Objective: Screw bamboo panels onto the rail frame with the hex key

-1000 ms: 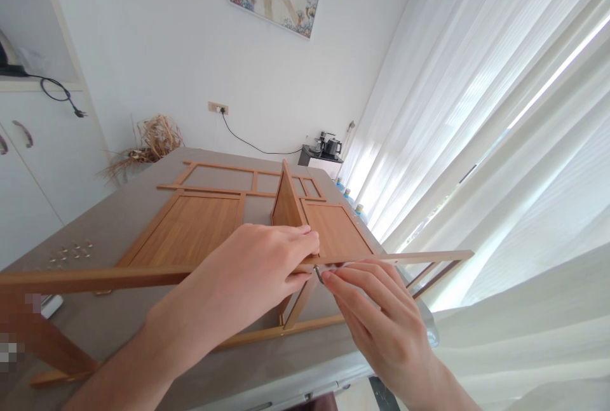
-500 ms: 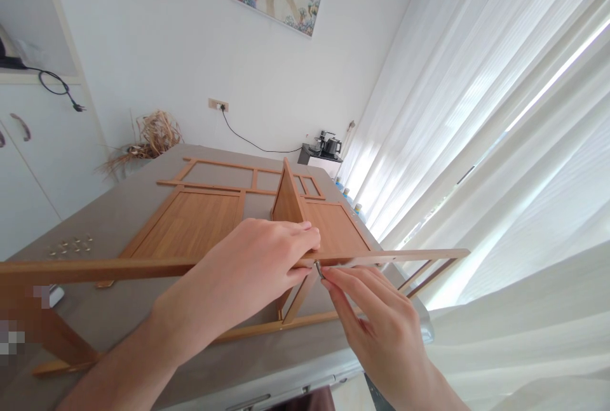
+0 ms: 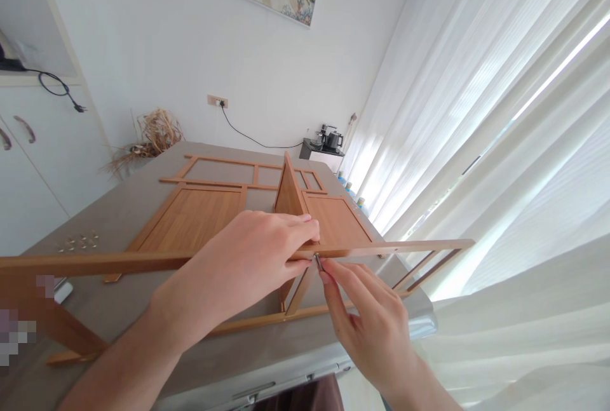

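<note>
My left hand (image 3: 252,252) is closed around the upper rail of a wooden frame (image 3: 357,250), thumb below and fingers over the top. The frame stands on edge across the near side of the table. Between the thumb and fingers of my right hand (image 3: 366,309) is a small silver metal bolt (image 3: 318,262). Its upper end touches the near side of the rail, just right of my left fingertips. Whether the end sits inside a hole cannot be made out. Behind my left hand, an upright wooden panel (image 3: 288,188) meets the frame.
Wooden panels (image 3: 204,217) lie flat on the grey table (image 3: 157,176), with another open frame (image 3: 219,163) behind them. Several small metal fittings (image 3: 81,242) are scattered at the left. White curtains (image 3: 476,112) hang at the right. A kettle (image 3: 333,139) stands beyond the table.
The view has shifted slightly. My right hand has moved a little up and left with the bolt, closer to the rail. My left hand keeps its hold.
</note>
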Motion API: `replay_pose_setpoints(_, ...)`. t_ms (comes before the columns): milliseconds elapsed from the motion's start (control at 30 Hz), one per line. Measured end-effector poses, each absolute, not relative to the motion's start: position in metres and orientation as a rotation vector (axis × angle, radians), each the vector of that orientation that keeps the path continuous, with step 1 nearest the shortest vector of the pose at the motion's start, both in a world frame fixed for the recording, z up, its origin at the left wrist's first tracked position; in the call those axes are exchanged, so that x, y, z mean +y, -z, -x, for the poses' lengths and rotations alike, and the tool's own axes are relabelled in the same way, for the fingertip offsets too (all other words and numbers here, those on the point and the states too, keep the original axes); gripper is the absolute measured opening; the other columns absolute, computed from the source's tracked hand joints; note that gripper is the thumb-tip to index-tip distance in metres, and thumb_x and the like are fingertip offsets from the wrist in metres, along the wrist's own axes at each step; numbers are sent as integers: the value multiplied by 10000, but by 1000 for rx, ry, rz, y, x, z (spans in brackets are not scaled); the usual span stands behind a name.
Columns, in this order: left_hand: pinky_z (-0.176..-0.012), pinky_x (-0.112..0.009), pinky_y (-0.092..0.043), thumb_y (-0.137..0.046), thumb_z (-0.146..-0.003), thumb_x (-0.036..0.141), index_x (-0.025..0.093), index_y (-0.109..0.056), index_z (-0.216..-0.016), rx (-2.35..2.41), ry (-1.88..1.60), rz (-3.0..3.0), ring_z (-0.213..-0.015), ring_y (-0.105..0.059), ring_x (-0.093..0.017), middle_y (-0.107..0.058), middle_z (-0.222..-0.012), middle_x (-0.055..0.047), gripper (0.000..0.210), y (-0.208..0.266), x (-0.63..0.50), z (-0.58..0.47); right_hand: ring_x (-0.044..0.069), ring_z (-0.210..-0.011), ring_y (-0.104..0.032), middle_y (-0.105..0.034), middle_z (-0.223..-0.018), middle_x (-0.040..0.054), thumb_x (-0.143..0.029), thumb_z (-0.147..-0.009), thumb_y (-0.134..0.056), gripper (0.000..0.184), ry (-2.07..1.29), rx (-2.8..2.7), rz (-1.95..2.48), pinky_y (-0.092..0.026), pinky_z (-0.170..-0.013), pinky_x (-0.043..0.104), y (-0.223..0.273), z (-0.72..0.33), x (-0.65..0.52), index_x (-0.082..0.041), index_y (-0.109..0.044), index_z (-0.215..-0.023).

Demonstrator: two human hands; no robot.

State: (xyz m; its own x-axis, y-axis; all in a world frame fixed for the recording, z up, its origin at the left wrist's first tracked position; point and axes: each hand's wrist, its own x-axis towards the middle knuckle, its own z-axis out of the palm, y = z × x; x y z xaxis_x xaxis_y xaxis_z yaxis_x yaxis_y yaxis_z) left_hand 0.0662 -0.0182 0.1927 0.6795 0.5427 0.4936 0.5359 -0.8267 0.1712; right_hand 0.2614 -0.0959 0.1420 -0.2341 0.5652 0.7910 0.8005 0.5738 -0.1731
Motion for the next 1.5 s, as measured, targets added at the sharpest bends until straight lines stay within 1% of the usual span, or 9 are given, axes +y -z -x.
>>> replay_pose_setpoints(233, -857, -280, -525, -640, -918, 306, 278, -627, -1198, 930, -816, -2870, -954, -722, -205, -732, -1119, -12, 282, -198, -21, -66, 180, -794, -653, -700, -917, 75, -9, -881, -559, 350, 461, -2032, 960, -527, -716, 325, -135, -271, -84, -172, -580, -1190)
replay_pose_setpoints(500, -860, -296, -527, -570, -957, 376, 262, -644, -1171, 907, -829, -2908, -1012, -709, -215, -716, -1180, -32, 253, -199, -23, -66, 165, -771, -602, -668, -857, 59, 20, -852, -533, 377, 311, -2015, 765, -549, -689, 346, -123, -283, -90, -168, -574, -1177)
replay_pose_setpoints(733, -867, -278, -546, -561, -954, 304, 259, -690, -997, 829, -921, -2936, -1002, -716, -200, -737, -1108, -10, 143, -198, -22, -66, 170, -771, -616, -638, -861, 50, -36, -900, -523, 281, 167, -1833, 1075, -533, -680, 321, -26, -311, -97, -207, -581, -1116)
replay_pose_setpoints(867, -872, -296, -564, -573, -945, 297, 254, -688, -1012, 856, -954, -2964, -1040, -710, -214, -725, -1179, -14, 140, -195, -22, -68, 153, -764, -628, -634, -865, 29, -130, -957, -507, 176, 123, -1698, 1261, -526, -692, 277, 30, -316, -89, -229, -593, -1073)
replay_pose_setpoints(1033, -905, -306, -576, -607, -932, 294, 261, -665, -1083, 892, -999, -2974, -1113, -683, -203, -688, -1274, 18, 165, -195, -28, -62, 144, -755, -635, -631, -854, 17, -201, -996, -472, 139, 129, -1556, 1351, -519, -700, 248, 51, -309, -80, -235, -585, -1069)
replay_pose_setpoints(1167, -935, -263, -566, -622, -926, 196, 258, -667, -1048, 822, -1323, -2845, -1060, -699, -159, -724, -1194, 12, 144, -189, -46, -43, 157, -806, -646, -646, -889, 32, -235, -1013, -444, 151, 143, -1520, 1380, -519, -741, 259, 49, -308, -77, -228, -580, -1080)
replay_pose_setpoints(1333, -781, -271, -624, -652, -859, 89, 265, -699, -1046, 772, -1761, -2651, -911, -731, -163, -769, -977, 31, 261, -192, -80, -22, 163, -809, -647, -658, -909, 43, -281, -1017, -456, 159, 196, -1542, 1375, -504, -751, 267, 60, -313, -75, -216, -585, -1084)
replay_pose_setpoints(1433, -961, -388, -591, -661, -892, 270, 313, -592, -1322, 831, -2211, -2428, -1106, -677, -218, -686, -1256, 26, 437, -214, -95, -20, 175, -823, -656, -669, -929, 55, -328, -1013, -470, 185, 222, -1563, 1355, -497, -755, 276, 68, -316, -74, -204, -589, -1081)
replay_pose_setpoints(1500, -1127, -453, -465, -626, -920, 443, 396, -399, -1473, 966, -2362, -2292, -1328, -522, -243, -482, -1499, 59, 600, -236, -100, -23, 184, -823, -663, -675, -935, 61, -366, -1015, -463, 224, 245, -1561, 1357, -494, -753, 283, 70, -317, -73, -198, -597, -1076)
